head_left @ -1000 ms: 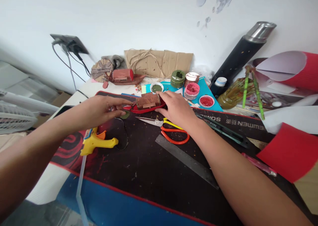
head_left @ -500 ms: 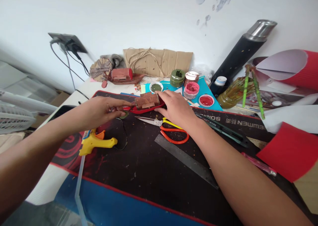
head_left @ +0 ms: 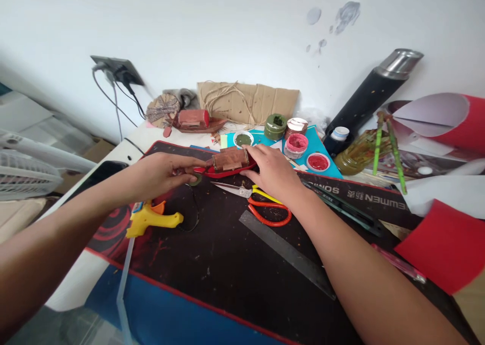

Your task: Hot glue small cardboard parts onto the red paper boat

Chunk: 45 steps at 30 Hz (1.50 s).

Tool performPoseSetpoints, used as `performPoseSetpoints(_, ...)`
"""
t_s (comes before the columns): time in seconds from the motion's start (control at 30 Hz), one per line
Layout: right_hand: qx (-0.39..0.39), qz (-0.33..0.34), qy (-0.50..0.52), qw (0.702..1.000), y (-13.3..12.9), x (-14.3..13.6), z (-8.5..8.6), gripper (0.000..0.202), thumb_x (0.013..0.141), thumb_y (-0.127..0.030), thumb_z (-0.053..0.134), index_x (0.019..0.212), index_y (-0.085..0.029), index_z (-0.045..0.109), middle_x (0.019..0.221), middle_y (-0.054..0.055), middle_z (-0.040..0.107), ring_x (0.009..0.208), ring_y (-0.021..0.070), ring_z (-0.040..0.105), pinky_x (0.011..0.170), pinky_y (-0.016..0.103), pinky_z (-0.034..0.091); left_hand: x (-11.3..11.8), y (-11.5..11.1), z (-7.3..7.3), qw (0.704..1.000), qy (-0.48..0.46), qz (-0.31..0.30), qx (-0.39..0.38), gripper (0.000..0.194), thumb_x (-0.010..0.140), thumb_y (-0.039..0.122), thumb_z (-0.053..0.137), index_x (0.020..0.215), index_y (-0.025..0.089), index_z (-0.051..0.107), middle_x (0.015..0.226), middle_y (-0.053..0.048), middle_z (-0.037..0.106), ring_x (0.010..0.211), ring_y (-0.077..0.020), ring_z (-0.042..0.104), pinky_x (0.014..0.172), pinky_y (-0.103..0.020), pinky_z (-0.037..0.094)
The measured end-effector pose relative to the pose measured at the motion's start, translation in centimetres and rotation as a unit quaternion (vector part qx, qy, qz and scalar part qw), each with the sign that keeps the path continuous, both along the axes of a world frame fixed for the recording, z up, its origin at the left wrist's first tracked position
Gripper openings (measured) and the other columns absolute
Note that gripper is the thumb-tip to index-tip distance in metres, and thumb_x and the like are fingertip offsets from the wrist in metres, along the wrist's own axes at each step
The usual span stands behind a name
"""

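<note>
A small model boat point(head_left: 230, 160) with a red hull and a brown cabin rests on the dark mat, between my two hands. My left hand point(head_left: 164, 172) has its index finger and thumb closed about the boat's left tip. From the other side, my right hand point(head_left: 267, 169) grips the right end, fingers behind and thumb in front. A green round piece point(head_left: 196, 179) lies under my left thumb, partly hidden. Just in front of the boat are scissors point(head_left: 261, 198) with red and yellow handles. A yellow glue gun point(head_left: 153, 218) lies below my left hand.
A metal ruler point(head_left: 286, 254) lies on the mat point(head_left: 212, 294). Behind stand a second boat point(head_left: 195, 120), a green paint jar point(head_left: 275, 126), a pink paint jar point(head_left: 296, 145) and cardboard point(head_left: 261, 102). A black flask point(head_left: 373, 92) leans right, near red paper point(head_left: 443, 246).
The camera view has shifted, so the whole scene sits slightly lower and further right. Both hands stay at the ends of the boat.
</note>
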State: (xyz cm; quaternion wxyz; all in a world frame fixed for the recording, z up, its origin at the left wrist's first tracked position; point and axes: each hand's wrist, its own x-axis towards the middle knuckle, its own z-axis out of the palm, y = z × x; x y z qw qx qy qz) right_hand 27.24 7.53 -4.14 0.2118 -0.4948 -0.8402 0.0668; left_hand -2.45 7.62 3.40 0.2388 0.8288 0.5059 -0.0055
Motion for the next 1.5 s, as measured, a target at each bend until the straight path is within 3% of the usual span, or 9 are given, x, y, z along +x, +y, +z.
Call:
performPoseSetpoints(0.37,-0.001,-0.001,-0.015,1.0,-0.01,0.02,0.09,0.058,0.096,-0.03,0.082,0.149,-0.016,0.063,0.132,0.019,0.072,0.122,0.0396,0.069,0.104,0.058,0.056,-0.54,-0.05,-1.0,0.999,-0.035,-0.005,0.001,0.053,0.098,0.049,0.057,0.149,0.035,0.069,0.111,-0.001,0.085,0.093,-0.0232,0.077,0.092,-0.033,0.057)
performPoseSetpoints(1.0,0.005,0.002,-0.021,1.0,0.01,0.02,0.28,0.059,0.098,-0.032,0.081,0.151,-0.016,0.061,0.13,0.018,0.073,0.121,0.0398,0.07,0.102,0.056,0.057,-0.08,-0.04,-0.34,1.0,-0.014,-0.017,-0.01,0.052,0.1,0.034,0.06,0.152,0.034,0.065,0.116,0.001,0.085,0.101,-0.0213,0.079,0.09,-0.028,0.054)
performPoseSetpoints(1.3,0.006,-0.001,-0.023,1.0,0.04,0.06,0.04,0.06,0.098,-0.034,0.08,0.152,-0.017,0.06,0.133,0.018,0.072,0.122,0.0397,0.07,0.103,0.057,0.057,-0.06,0.04,-0.13,1.0,-0.007,-0.019,-0.004,0.052,0.1,0.039,0.06,0.151,0.033,0.066,0.122,-0.001,0.084,0.103,-0.022,0.078,0.091,-0.029,0.055)
performPoseSetpoints(1.5,0.012,-0.002,-0.021,1.0,0.05,0.08,-0.03,0.06,0.098,-0.035,0.08,0.152,-0.017,0.06,0.133,0.018,0.072,0.12,0.0394,0.07,0.102,0.057,0.057,-0.19,0.02,-0.3,1.0,-0.011,-0.018,0.003,0.053,0.101,0.042,0.059,0.153,0.035,0.064,0.113,0.001,0.086,0.097,-0.0219,0.079,0.088,-0.029,0.054)
